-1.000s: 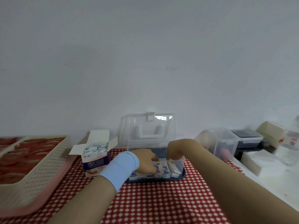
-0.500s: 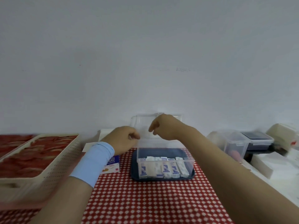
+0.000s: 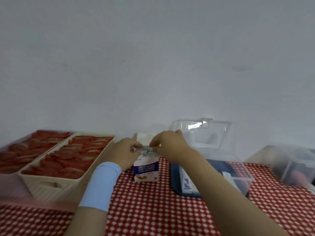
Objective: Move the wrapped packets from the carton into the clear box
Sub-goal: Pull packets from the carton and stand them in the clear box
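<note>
A small white and blue carton (image 3: 146,169) stands open on the red checked cloth, with wrapped packets (image 3: 146,150) showing at its top. My left hand (image 3: 127,153) and my right hand (image 3: 167,146) are both at the carton's mouth, their fingertips pinching the packets there. To the right stands the clear box (image 3: 242,174) on a dark blue tray, its lid (image 3: 204,132) raised against the wall. Several white and blue packets (image 3: 187,183) stand inside it, partly hidden by my right forearm.
Two cream baskets (image 3: 56,186) filled with red items fill the left side, close to my left forearm. Another clear lidded container (image 3: 293,166) sits at the far right. The wall runs directly behind everything. Red checked cloth (image 3: 153,206) lies in front.
Both hands left the clear box, rose past its lid and moved left onto the carton's mouth. The view swung left, so the clear box now lies at the right.
</note>
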Motion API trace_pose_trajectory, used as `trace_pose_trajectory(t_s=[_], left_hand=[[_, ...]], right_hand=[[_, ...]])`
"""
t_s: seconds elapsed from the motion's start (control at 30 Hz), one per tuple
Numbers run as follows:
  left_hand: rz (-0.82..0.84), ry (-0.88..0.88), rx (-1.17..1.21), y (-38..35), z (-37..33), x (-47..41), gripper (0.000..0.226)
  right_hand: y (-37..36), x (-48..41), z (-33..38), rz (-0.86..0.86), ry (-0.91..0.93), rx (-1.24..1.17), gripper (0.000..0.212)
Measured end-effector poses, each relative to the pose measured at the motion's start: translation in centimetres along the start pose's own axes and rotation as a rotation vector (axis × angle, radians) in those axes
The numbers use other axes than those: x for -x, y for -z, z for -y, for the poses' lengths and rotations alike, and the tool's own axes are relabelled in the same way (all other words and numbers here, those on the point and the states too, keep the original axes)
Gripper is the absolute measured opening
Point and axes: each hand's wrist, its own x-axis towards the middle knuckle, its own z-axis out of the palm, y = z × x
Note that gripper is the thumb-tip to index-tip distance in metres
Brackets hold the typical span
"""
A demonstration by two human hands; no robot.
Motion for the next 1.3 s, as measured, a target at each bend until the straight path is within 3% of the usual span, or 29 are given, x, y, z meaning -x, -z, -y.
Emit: trace_pose_trajectory(t_s=[0.17, 0.47, 0.67, 0.83, 1.03, 1.3], left_hand=[[0.007, -0.007, 0.051, -0.2, 0.9, -0.8, 0.023], [0.003, 0.011, 0.132, -0.4, 2.1, -2.0, 0.02], [0.043, 0.022, 0.223, -0.3, 2.5, -1.9, 0.03], [0.048, 0.009, 0.275, 0.0, 2.1, -2.1, 0.025], [-0.002, 0.02, 0.188, -0.5, 1.7, -2.4, 0.006], [-0.008, 0.019, 0.11, -0.4, 1.2, -2.3, 0.01]], right_hand=[[-1.1, -1.4, 0.8, 0.062, -0.016, 0.091, 0.022], [-2.6, -2.3, 1.7, 0.027, -0.029, -0.018, 0.021], [-3.3, -2.1, 1.7, -0.068, -0.008, -0.015, 0.021], [-3.4, -1.6, 0.7, -0.194, -0.053, -0.236, 0.018], [-3.2, -1.2, 0.1, -0.137, -0.022, -0.322, 0.012], [-2.6, -1.1, -0.2, -0.138, -0.066, -0.342, 0.005]])
